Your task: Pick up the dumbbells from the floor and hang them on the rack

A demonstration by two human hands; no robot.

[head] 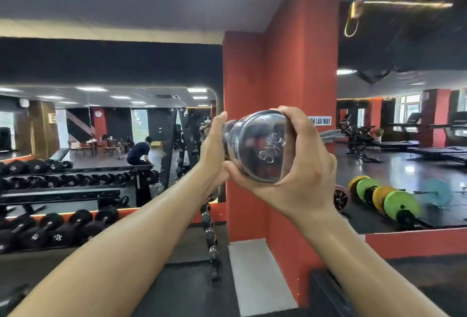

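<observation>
With our right hand (pixel 300 165) cupping the near head of the chrome dumbbell (pixel 255 147), raised before the red pillar (pixel 278 76), and our left hand (pixel 213 148) seemingly gripping its handle, we should keep it level easing onto the rack (pixel 209 228) below.

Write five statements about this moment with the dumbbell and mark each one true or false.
1. Both the left hand and the right hand hold the chrome dumbbell. True.
2. The chrome dumbbell lies on the floor. False: it is held up in front of the red pillar.
3. The right hand cups the near rounded end of the chrome dumbbell. True.
4. The black dumbbells are at the person's right. False: they are lined up in a row at the left.
5. Coloured weight plates show at the right. True.
</observation>
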